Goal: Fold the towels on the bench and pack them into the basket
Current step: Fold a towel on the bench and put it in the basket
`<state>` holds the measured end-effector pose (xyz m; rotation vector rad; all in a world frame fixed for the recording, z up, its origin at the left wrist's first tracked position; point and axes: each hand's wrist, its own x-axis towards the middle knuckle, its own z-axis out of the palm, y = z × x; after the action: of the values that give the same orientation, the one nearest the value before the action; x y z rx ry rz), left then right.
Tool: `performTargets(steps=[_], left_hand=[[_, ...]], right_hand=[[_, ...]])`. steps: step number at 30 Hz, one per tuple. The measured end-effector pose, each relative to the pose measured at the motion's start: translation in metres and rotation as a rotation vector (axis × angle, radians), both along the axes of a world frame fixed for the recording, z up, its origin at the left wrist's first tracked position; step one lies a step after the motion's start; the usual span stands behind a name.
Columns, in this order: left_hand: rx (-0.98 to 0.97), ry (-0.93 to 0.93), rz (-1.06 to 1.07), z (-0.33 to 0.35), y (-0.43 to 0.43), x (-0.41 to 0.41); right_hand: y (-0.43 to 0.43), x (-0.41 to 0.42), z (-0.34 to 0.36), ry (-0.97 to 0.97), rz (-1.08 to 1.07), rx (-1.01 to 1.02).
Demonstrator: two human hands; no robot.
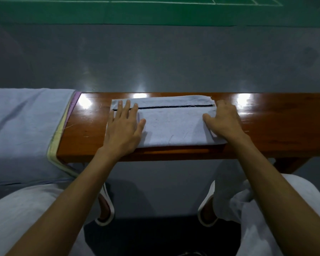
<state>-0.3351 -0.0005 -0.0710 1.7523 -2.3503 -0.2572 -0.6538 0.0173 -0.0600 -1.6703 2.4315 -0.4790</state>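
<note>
A pale blue towel (171, 126), folded into a long rectangle with a dark stripe along its far side, lies flat on the glossy wooden bench (277, 124). My left hand (125, 126) rests flat on the towel's left end, fingers straight and spread. My right hand (224, 121) lies on the towel's right end with the fingers bent over its far corner; whether it pinches the cloth is hidden. No basket is in view.
A stack of unfolded towels (24, 133), blue on top with yellow and pink edges below, drapes over the bench's left end. Grey floor and a green court lie beyond. My knees and slippered feet are under the bench's near edge.
</note>
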Motion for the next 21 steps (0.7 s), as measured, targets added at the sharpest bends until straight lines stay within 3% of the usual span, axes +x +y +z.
performTargets(steps=[9, 14, 16, 18, 21], left_hand=[[0.021, -0.041, -0.073, -0.017, 0.015, -0.021], [0.039, 0.034, -0.05, -0.015, 0.02, -0.032], [0.087, 0.303, -0.057, -0.008, 0.024, -0.04], [0.17, 0.721, -0.025, 0.008, 0.028, -0.046], [0.21, 0.961, 0.109, 0.026, 0.021, -0.044]], right_hand=[[0.001, -0.001, 0.001, -0.121, -0.169, 0.087], [0.004, -0.007, 0.011, -0.317, -0.165, 0.118], [0.007, -0.016, 0.023, -0.386, -0.167, 0.063], [0.011, -0.025, 0.039, -0.422, -0.179, -0.011], [0.014, -0.038, 0.053, -0.495, -0.212, -0.098]])
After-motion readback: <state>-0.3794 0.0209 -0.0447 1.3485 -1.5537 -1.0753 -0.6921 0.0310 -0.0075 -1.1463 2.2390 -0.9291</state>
